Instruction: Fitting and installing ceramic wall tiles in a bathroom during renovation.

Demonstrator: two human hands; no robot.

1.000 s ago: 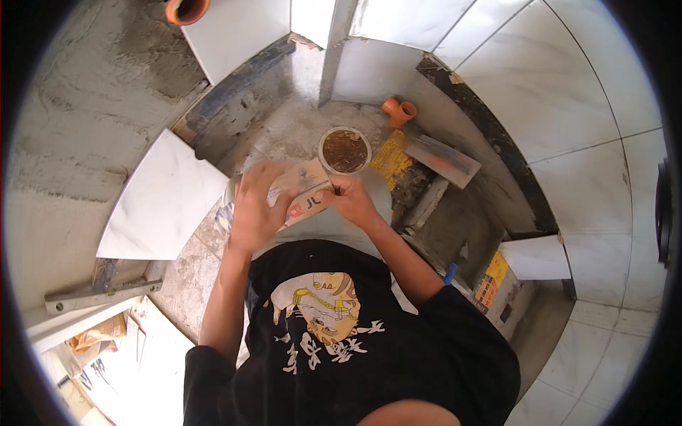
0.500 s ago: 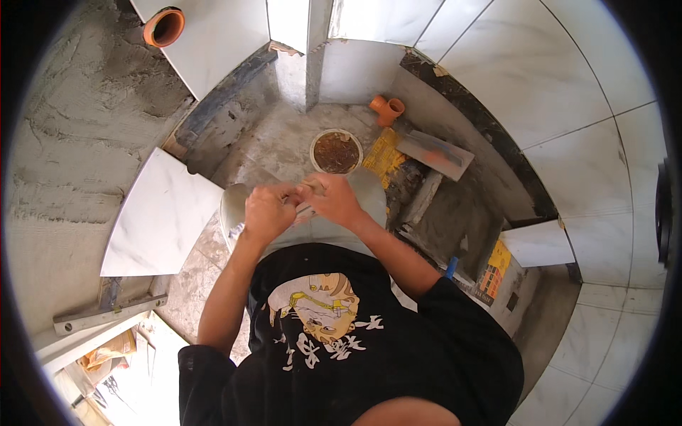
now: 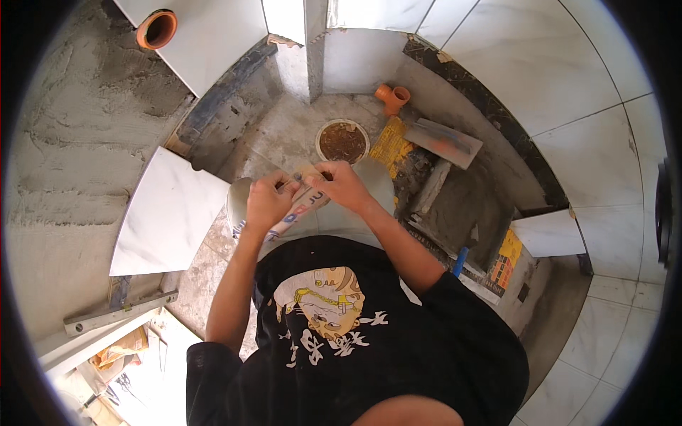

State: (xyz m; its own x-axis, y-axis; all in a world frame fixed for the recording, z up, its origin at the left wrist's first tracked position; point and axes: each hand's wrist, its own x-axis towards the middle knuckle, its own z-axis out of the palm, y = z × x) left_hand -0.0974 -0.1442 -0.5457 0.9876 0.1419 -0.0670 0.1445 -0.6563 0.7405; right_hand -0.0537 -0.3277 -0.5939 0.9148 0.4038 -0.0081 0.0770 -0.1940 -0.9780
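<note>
In front of my chest, my left hand point(image 3: 267, 204) and my right hand point(image 3: 342, 186) are close together with fingers pinched. Between them is a white tube-like packet point(image 3: 302, 204) with red and blue print, tilted up to the right. Both hands grip its upper end, where a small brownish piece shows between the fingertips; the fingers partly hide it. Just beyond my hands, a round floor opening point(image 3: 342, 141) with a pale rim has brown debris inside.
An orange pipe fitting point(image 3: 393, 98) stands beyond. To the right, a steel trowel point(image 3: 445, 143) lies beside a tray of grey mortar point(image 3: 465, 213) and a blue-handled tool point(image 3: 460, 261). At left are a cut marble-look tile point(image 3: 167, 216), a spirit level point(image 3: 121, 313) and an orange pipe end point(image 3: 157, 29).
Both hands have shifted slightly, and more of the printed white packet shows below them. The whole view has moved a little; surrounding things stay in place.
</note>
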